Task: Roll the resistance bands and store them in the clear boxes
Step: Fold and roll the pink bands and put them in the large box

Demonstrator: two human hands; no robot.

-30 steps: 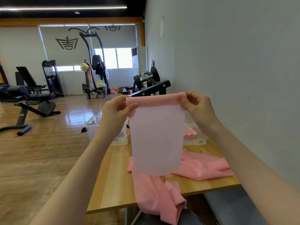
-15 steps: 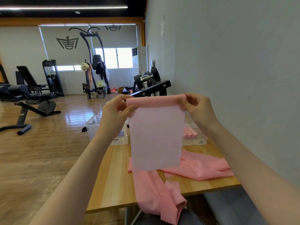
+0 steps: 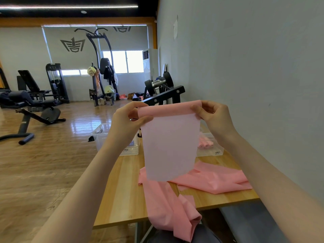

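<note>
1. The left hand (image 3: 128,118) is being held up at chest level, its thumb and fingers pinching the left end of a rolled top edge of a pink resistance band (image 3: 170,137).
2. The right hand (image 3: 213,116) is being held level with it, fingers curled round the right end of the same rolled edge; neither hand is free.
3. The band is being kept in the air between the two hands, well above the tabletop (image 3: 122,195). Its unrolled length is hanging straight down, the lower end free. Judgement: the band is being held aloft so that its own weight keeps the sheet flat and the roll even across its width.
4. The step in hand is judged to be the rolling itself, at an early stage: only a narrow roll is formed at the top, and most of the band is hanging loose.
5. More pink bands (image 3: 210,179) are lying unrolled on the tabletop below the hands, one trailing over the near edge. These are judged to be waiting their turn.
6. Two clear boxes are standing at the far side of the tabletop. The right box (image 3: 215,151) is holding pink rolls (image 3: 205,143), presumably finished bands. The left box (image 3: 105,137) is partly hidden by the left forearm; its contents cannot be told.
7. Gym equipment is standing on the wooden floor beyond, apart from the work.
</note>
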